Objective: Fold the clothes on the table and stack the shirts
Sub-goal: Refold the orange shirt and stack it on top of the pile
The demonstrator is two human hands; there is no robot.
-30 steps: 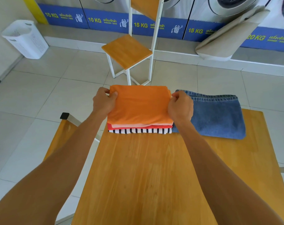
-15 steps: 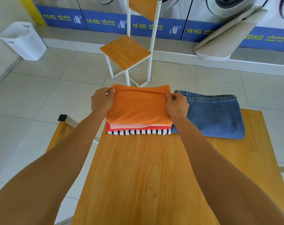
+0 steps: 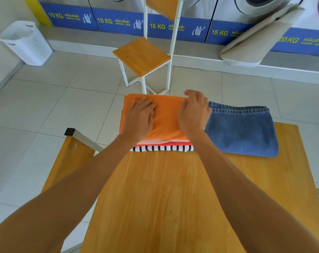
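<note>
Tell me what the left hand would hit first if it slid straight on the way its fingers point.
The left hand lies flat on the orange shirt. Past the shirt's far edge comes open air above the floor, then probably the chair; depth is unclear.

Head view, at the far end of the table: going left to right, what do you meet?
Left hand flat on the orange shirt topping the shirt stack → right hand at that shirt's right edge → folded jeans.

A self-service laundry: washing machines (image 3: pixel 200 8) labelled 10, 15 and 20 KG line the frame's top, a white laundry basket (image 3: pixel 25 42) upper left.
</note>
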